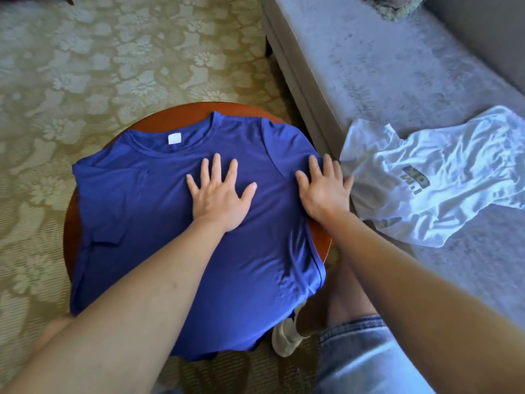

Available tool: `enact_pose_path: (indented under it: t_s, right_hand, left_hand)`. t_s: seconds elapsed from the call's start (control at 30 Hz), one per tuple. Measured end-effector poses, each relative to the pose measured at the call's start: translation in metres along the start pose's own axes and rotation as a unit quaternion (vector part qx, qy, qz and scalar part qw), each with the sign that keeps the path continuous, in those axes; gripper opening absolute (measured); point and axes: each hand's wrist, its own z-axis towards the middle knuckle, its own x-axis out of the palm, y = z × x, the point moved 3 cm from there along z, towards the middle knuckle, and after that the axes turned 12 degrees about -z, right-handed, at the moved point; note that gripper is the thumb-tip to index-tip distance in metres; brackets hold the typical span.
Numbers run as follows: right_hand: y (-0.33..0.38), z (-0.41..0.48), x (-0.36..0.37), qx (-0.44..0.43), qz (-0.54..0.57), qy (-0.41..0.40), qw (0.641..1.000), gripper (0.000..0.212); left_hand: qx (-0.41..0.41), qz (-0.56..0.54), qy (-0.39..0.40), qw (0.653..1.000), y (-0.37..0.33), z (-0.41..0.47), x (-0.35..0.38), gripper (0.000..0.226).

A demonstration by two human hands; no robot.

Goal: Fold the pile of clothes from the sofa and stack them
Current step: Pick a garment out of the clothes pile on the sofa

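The blue shirt (142, 217) lies spread on the round bench (167, 113), collar away from the person and hem spilling over the near edge, so its long axis runs straight out from the body. Both grips are released: the left grip (220, 197) presses flat on the chest, the right grip (324, 189) flat on the sofa-side sleeve. That sleeve probably folds inward next, and the right grip is nearer

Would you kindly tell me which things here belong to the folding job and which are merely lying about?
Job: blue T-shirt spread on the round wooden table, under the flat left hand and right hand; white printed T-shirt unfolded on the grey sofa.
Lying about: patterned carpet; fringed fabric at the sofa's far end.
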Motion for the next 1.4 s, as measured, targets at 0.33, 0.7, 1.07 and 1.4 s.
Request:
enact_pose_path:
  t_s: [0.33,0.7,1.07,1.4]
  right_hand:
    - [-0.023,0.005,0.001,0.090,0.401,0.106,0.906,0.071]
    - [-0.013,0.046,-0.012,0.065,0.386,0.055,0.919,0.049]
    - [0.029,0.023,-0.053,-0.115,0.073,-0.063,0.989,0.078]
    - [0.096,-0.004,-0.070,-0.172,-0.078,0.039,0.981,0.088]
  left_hand:
    - [-0.001,-0.005,-0.015,1.000,0.000,-0.001,0.000,0.073]
    - [-0.001,-0.003,-0.021,1.000,0.001,-0.002,0.000,0.070]
    - [-0.004,-0.019,-0.030,0.999,0.001,-0.002,-0.001,0.069]
    - [0.017,-0.169,-0.045,0.984,0.015,-0.008,-0.044,0.063]
